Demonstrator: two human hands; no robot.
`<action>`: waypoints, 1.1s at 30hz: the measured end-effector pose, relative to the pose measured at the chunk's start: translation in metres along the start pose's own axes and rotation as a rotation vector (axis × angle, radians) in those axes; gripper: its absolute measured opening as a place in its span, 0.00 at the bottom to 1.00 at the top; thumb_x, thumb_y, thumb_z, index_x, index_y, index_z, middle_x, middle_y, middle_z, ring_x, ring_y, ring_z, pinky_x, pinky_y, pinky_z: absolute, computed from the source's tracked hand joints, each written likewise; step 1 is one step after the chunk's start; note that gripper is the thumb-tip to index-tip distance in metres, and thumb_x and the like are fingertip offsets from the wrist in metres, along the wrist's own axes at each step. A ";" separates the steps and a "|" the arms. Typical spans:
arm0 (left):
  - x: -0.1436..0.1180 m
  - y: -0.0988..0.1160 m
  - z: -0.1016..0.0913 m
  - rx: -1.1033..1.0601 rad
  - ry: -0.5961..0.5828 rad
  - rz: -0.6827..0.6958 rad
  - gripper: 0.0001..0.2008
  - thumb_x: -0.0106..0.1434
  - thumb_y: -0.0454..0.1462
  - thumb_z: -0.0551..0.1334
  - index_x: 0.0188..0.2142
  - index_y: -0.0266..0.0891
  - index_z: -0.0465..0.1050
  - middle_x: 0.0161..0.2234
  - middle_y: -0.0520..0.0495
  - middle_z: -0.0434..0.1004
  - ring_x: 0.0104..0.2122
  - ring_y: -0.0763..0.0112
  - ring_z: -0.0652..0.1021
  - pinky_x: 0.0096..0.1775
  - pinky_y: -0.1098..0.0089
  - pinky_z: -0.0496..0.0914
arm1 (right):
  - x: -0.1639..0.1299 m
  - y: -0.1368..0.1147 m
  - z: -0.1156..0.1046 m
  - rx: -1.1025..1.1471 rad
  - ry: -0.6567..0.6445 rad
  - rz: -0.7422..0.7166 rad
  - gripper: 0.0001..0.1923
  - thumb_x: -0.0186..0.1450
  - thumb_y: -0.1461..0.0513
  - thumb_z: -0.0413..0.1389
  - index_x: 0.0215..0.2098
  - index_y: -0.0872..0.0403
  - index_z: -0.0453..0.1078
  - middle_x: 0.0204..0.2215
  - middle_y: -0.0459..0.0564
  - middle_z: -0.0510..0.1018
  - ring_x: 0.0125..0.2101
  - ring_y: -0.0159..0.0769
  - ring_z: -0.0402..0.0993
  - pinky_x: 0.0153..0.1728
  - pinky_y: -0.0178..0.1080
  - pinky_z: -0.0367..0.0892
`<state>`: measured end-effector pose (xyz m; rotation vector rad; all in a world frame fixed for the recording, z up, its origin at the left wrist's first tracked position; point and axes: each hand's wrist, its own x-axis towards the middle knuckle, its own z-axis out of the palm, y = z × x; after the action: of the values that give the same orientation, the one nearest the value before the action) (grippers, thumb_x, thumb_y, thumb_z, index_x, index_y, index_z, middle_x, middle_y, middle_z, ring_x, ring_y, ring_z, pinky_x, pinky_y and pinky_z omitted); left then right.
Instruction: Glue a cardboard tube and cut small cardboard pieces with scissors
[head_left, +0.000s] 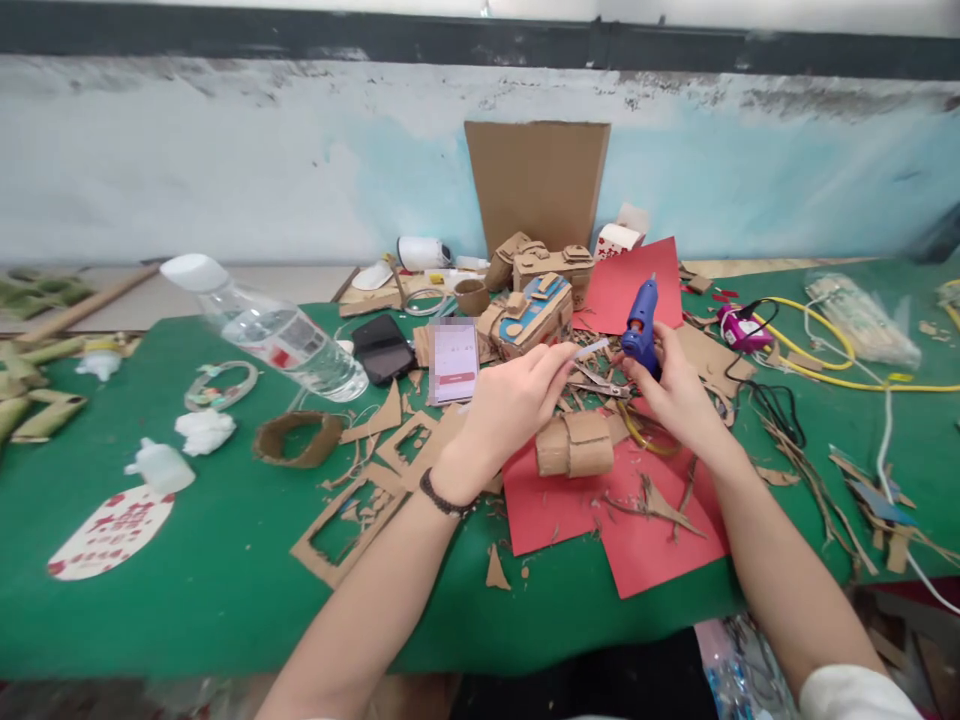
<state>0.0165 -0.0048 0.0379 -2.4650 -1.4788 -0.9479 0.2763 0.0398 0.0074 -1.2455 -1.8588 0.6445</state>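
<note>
My right hand (679, 395) grips a blue hot glue gun (641, 322), held upright above the green table (187, 560). My left hand (517, 395) pinches a pale glue stick (592, 348) and holds its tip near the back of the gun. Below both hands a small rolled cardboard piece (575, 445) lies on red paper (645, 530). A black band circles my left wrist.
Cardboard models (534, 300) and a cardboard sheet (536, 180) stand at the back. A plastic bottle (277, 335) lies left, beside a black phone (382, 348) and a white phone (454, 362). Cardboard scraps and frames (352, 520) litter the middle; yellow cables (825, 350) run right.
</note>
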 end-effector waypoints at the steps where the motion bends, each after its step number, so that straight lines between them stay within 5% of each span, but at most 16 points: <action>1: 0.000 0.001 -0.001 0.013 -0.029 0.017 0.19 0.85 0.43 0.52 0.63 0.42 0.78 0.48 0.43 0.88 0.43 0.65 0.88 0.39 0.69 0.74 | 0.000 0.000 0.000 -0.057 0.033 -0.003 0.31 0.77 0.48 0.56 0.74 0.49 0.59 0.58 0.61 0.86 0.53 0.58 0.87 0.56 0.58 0.79; 7: -0.001 0.006 -0.005 0.081 -0.117 0.031 0.22 0.85 0.46 0.50 0.67 0.50 0.78 0.41 0.45 0.85 0.36 0.64 0.84 0.30 0.68 0.66 | -0.001 0.003 0.003 -0.268 0.136 0.032 0.37 0.76 0.48 0.58 0.77 0.52 0.58 0.55 0.65 0.87 0.48 0.63 0.89 0.50 0.57 0.80; 14: -0.001 0.005 -0.001 0.017 -0.091 -0.058 0.20 0.85 0.45 0.53 0.66 0.48 0.78 0.43 0.43 0.86 0.39 0.65 0.85 0.34 0.70 0.69 | -0.005 0.003 0.008 -0.309 0.156 0.007 0.35 0.74 0.47 0.61 0.74 0.50 0.61 0.45 0.59 0.89 0.37 0.58 0.89 0.42 0.51 0.79; 24: -0.002 0.008 0.008 -0.010 -0.064 -0.112 0.17 0.85 0.43 0.54 0.58 0.40 0.80 0.52 0.41 0.90 0.45 0.62 0.89 0.39 0.68 0.73 | -0.009 -0.010 0.019 -0.428 0.193 0.035 0.36 0.77 0.45 0.55 0.74 0.58 0.61 0.46 0.67 0.87 0.35 0.61 0.87 0.39 0.53 0.79; 33: 0.001 0.013 0.010 -0.036 -0.104 -0.136 0.18 0.86 0.45 0.50 0.51 0.41 0.77 0.38 0.43 0.89 0.34 0.61 0.88 0.32 0.68 0.67 | -0.014 -0.021 0.019 -0.460 0.355 0.019 0.38 0.78 0.40 0.54 0.73 0.57 0.65 0.37 0.65 0.86 0.36 0.60 0.88 0.39 0.52 0.81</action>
<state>0.0317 -0.0067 0.0332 -2.5012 -1.6956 -0.8871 0.2527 0.0192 0.0081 -1.5525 -1.7413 -0.0125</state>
